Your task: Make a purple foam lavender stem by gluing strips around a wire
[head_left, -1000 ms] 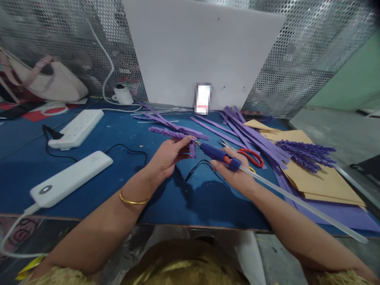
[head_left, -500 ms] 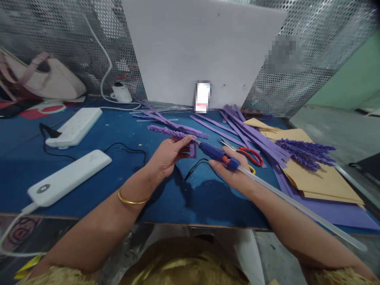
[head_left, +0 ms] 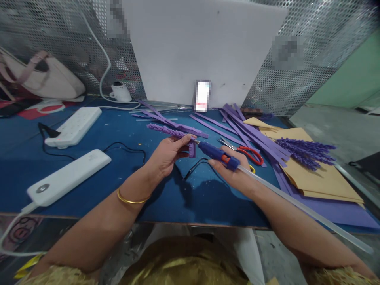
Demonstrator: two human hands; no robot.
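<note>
Between its thumb and fingers, my left hand [head_left: 168, 155] pinches a purple paper lavender stem [head_left: 160, 130], which points away to the left. A short end of fringed purple strip [head_left: 192, 149] hangs below the fingertips. Wrapped around a blue glue gun [head_left: 214, 152] is my right hand [head_left: 234, 170]. The gun's metal nozzle is at the stem beside my left thumb; whether it touches cannot be made out. A long clear glue stick [head_left: 297, 202] runs out of the gun's back over my right forearm.
Red-handled scissors [head_left: 251, 155] lie beyond my right hand, near purple paper strips [head_left: 252, 132]. Finished lavender stems [head_left: 308, 150] rest on brown paper [head_left: 326, 183]. At left are a power strip [head_left: 75, 126] and a white power bank [head_left: 69, 177]. A lit phone [head_left: 202, 95] leans on a white board [head_left: 202, 47].
Almost nothing differs. Both hands, the lavender stem and the glue gun keep their places; the view has shifted very slightly.
</note>
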